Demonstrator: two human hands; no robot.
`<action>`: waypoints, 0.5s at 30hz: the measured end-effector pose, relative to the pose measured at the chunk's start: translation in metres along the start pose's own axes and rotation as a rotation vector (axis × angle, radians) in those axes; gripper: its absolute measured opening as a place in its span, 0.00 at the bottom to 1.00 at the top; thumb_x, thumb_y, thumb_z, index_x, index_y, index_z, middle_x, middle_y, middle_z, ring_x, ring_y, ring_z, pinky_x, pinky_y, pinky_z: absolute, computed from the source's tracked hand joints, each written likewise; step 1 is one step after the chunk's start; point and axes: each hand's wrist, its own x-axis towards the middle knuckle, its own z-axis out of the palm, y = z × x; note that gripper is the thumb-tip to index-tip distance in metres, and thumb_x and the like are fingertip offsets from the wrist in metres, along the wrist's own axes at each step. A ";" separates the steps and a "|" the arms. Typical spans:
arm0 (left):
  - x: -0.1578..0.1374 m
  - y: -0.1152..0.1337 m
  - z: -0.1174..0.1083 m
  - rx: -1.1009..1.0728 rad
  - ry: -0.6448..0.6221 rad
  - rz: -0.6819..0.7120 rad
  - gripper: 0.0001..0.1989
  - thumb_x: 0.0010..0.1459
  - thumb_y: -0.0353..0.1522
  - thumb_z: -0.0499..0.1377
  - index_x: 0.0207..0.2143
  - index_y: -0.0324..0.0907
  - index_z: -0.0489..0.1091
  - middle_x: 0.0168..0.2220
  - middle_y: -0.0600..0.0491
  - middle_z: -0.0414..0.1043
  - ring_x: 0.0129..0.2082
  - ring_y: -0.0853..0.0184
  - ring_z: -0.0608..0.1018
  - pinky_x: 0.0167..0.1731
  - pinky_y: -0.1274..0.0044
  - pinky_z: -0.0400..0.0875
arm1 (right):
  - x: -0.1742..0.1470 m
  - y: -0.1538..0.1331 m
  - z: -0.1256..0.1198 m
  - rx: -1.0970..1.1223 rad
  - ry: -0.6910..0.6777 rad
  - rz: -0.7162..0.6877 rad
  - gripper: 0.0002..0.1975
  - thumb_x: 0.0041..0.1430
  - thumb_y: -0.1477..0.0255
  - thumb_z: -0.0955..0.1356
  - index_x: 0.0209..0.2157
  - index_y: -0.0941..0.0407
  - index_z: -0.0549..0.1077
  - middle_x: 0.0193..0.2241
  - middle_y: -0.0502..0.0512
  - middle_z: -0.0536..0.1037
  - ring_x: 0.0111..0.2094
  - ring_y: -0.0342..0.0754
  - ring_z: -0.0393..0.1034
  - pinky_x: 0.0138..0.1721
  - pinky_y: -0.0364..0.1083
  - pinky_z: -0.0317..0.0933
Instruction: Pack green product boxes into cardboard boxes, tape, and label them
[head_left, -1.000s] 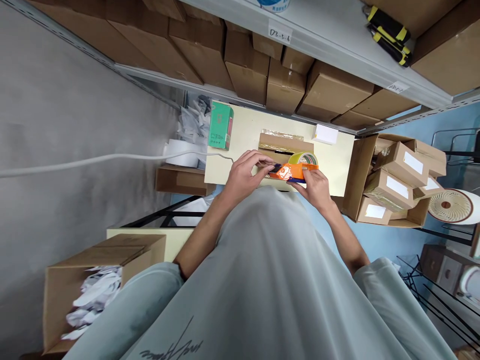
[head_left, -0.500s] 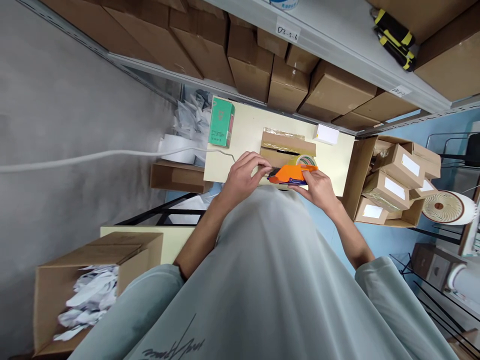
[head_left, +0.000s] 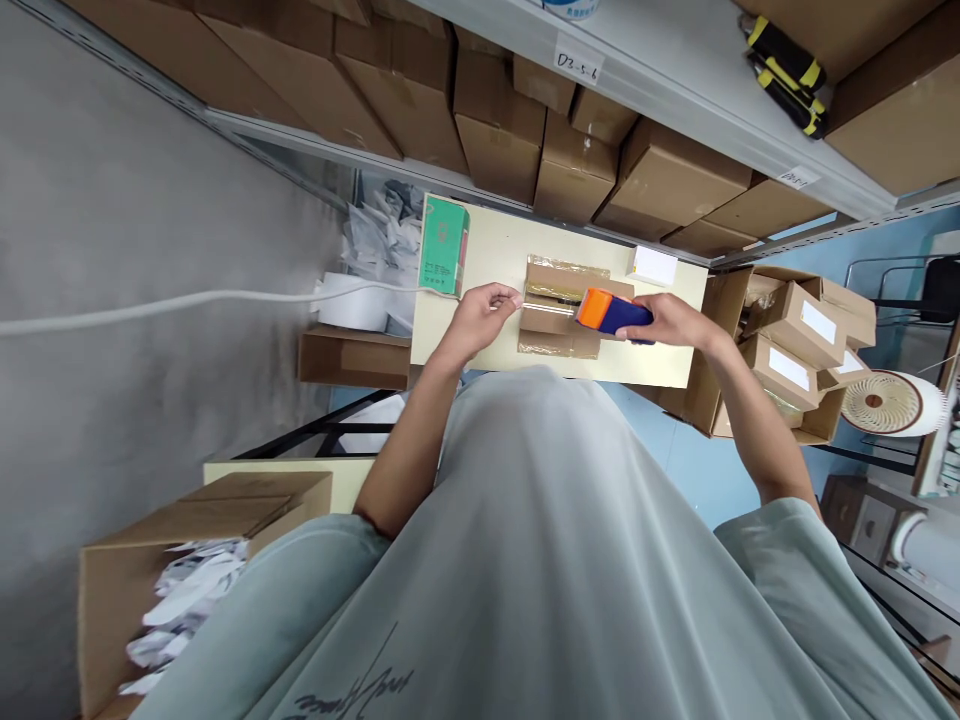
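My right hand (head_left: 667, 320) grips the dark blue end of an orange and blue tape dispenser (head_left: 615, 314). My left hand (head_left: 486, 315) is closed in a pinch on the free end of clear packing tape (head_left: 551, 309), which stretches as a thin strip across to the dispenser. Beneath the strip, a cardboard box (head_left: 559, 343) lies with its flaps spread, and shiny tape shows along its far and near edges. I cannot tell whether the strip touches the box.
A green box (head_left: 442, 247) and a white box (head_left: 653, 266) stand on the cream table (head_left: 495, 245). Cartons (head_left: 495, 135) fill the shelf beyond. On the right are an open carton (head_left: 694, 390) of smaller boxes and a fan (head_left: 885, 403). A white cable (head_left: 225, 297) crosses from the left.
My right hand has moved right and turned the dispenser, drawing out a strip of tape. My left hand has shifted slightly left, away from the dispenser. More of the box is visible.
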 end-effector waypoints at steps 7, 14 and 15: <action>0.025 -0.018 0.007 -0.103 0.065 -0.165 0.09 0.56 0.37 0.72 0.32 0.40 0.80 0.31 0.50 0.80 0.36 0.62 0.81 0.47 0.69 0.80 | 0.052 0.007 -0.013 0.110 -0.157 0.011 0.36 0.47 0.35 0.80 0.34 0.55 0.78 0.28 0.52 0.83 0.30 0.48 0.74 0.33 0.45 0.64; 0.042 -0.040 0.010 -0.125 0.097 -0.271 0.08 0.52 0.34 0.74 0.29 0.40 0.80 0.28 0.52 0.78 0.33 0.65 0.79 0.45 0.70 0.79 | 0.079 0.016 -0.005 0.064 -0.193 0.028 0.36 0.48 0.35 0.80 0.32 0.55 0.77 0.27 0.52 0.82 0.30 0.48 0.72 0.33 0.46 0.62; 0.044 -0.042 0.010 -0.122 0.100 -0.277 0.08 0.52 0.34 0.74 0.29 0.40 0.80 0.27 0.52 0.78 0.33 0.65 0.79 0.45 0.70 0.79 | 0.080 0.015 -0.004 0.069 -0.199 0.024 0.35 0.48 0.35 0.80 0.33 0.55 0.77 0.27 0.52 0.81 0.30 0.48 0.72 0.33 0.46 0.62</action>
